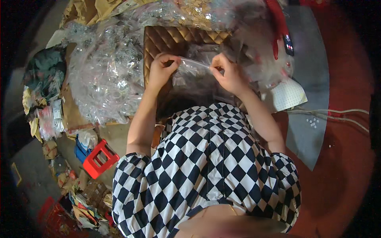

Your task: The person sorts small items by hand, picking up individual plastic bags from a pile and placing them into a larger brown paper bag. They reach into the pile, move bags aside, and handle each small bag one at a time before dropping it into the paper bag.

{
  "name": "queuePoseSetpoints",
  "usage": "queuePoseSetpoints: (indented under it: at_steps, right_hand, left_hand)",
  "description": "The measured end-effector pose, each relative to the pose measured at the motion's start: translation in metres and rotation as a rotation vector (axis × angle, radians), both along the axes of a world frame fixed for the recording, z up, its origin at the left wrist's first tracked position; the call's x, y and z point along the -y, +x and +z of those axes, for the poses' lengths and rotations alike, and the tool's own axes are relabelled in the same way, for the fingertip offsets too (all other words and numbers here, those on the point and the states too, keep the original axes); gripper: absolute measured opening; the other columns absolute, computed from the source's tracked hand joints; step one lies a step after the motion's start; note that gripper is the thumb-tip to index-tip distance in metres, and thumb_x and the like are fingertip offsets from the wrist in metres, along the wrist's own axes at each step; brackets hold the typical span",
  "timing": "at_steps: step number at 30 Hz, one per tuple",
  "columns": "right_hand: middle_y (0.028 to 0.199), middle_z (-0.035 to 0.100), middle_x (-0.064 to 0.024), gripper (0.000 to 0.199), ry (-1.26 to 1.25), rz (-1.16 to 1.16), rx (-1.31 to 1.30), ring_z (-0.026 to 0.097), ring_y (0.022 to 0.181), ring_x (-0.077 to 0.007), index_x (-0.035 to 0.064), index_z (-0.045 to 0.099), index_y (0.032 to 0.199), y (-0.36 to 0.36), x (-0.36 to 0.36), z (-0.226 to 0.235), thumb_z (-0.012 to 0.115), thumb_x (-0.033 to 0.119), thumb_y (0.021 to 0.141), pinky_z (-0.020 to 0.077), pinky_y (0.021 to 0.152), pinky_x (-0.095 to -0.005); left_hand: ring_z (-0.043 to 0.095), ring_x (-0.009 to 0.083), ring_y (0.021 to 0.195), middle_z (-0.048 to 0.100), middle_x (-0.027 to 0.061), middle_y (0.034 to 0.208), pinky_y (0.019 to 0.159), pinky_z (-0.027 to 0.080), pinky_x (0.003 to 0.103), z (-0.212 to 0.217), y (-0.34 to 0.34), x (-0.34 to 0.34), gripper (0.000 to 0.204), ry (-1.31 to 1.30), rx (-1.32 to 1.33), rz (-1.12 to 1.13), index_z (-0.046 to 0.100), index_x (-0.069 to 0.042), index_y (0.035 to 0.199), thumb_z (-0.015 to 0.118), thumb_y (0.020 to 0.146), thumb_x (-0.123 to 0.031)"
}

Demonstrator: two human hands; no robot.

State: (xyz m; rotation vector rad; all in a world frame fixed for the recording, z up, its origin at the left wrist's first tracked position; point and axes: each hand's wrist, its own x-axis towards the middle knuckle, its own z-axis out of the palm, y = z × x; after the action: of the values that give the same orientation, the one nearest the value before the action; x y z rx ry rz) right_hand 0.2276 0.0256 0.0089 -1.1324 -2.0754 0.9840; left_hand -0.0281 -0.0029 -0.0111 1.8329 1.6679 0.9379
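Observation:
Stretched between my two hands is the top edge of a clear zip-lock bag [192,67]. My left hand [162,70] pinches one corner of it between thumb and fingers. At the opposite corner my right hand [228,73] is closed in a pinch as well. The body of the bag hangs down below the edge; what is in it, if anything, I cannot make out. Behind the hands and to their left lies a brown quilted pad [152,37]. A large heap of filled clear bags [109,75] sits to the left of my left hand.
At the right are a dark phone [288,45], a white dotted sheet [286,95] and pale cords [345,118]. Several small white pieces [312,123] lie on a grey surface [307,142]. A red plastic stool [100,158] stands at lower left, beside scattered cardboard and wrapping [89,190].

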Motion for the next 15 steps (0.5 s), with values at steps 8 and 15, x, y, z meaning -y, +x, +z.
queuePoseSetpoints:
  at_steps: [8, 15]
  right_hand:
    - [0.11, 0.065, -0.0103, 0.037, -0.113, 0.152, 0.173, 0.063, 0.099, -0.0308, 0.0087, 0.06, 0.12, -0.011, -0.019, -0.007, 0.065, 0.017, 0.085, 0.0503, 0.08, -0.0365]
    - [0.123, 0.06, -0.0076, 0.035, 0.408, 0.404, 0.092, 0.05, 0.123, -0.029, 0.0117, 0.063, 0.115, -0.002, 0.007, -0.005, 0.064, 0.013, 0.08, 0.0491, 0.092, -0.0388]
  left_hand:
    - [0.059, 0.0123, 0.088, 0.065, 0.0047, 0.088, 0.079, 0.045, 0.025, 0.005, 0.026, -0.002, 0.009, -0.116, 0.492, -0.03, 0.066, 0.0, 0.085, 0.068, 0.084, -0.008]
    - [0.061, 0.0206, 0.094, 0.066, 0.0088, 0.096, 0.084, 0.046, 0.032, 0.074, -0.01, 0.002, 0.016, -0.133, 0.324, -0.522, 0.067, -0.002, 0.091, 0.073, 0.079, -0.01]
